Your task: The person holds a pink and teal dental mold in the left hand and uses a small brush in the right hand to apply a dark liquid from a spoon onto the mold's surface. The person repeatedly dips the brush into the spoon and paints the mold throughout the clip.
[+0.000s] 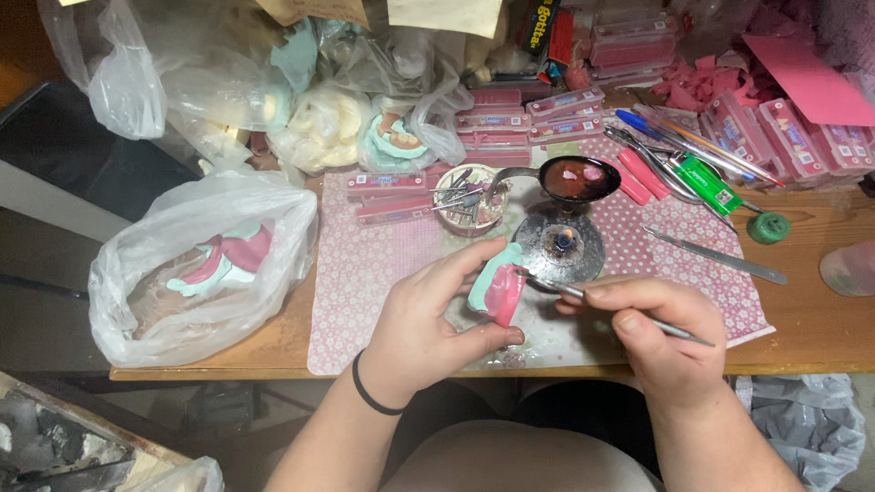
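My left hand (pixel 428 314) grips a small teal cast covered in pink wax (pixel 498 288), held tilted just above the table's front edge. My right hand (pixel 658 335) pinches a thin metal wax tool (pixel 620 310) like a pen; its tip touches the pink wax at the cast's upper right. A black band circles my left wrist. Just behind the cast, a small burner (pixel 559 246) shows a tiny flame, and a metal spoon (pixel 572 177) with melted wax hangs over it.
A pink patterned mat (pixel 374 264) covers the wooden table (pixel 820 337). A clear plastic bag with teal and pink casts (pixel 202 264) lies left. A tin of tools (pixel 467 198), pink boxes (pixel 565 105), pens, a green lighter (pixel 709 185) and a metal blade (pixel 715 256) lie behind and right.
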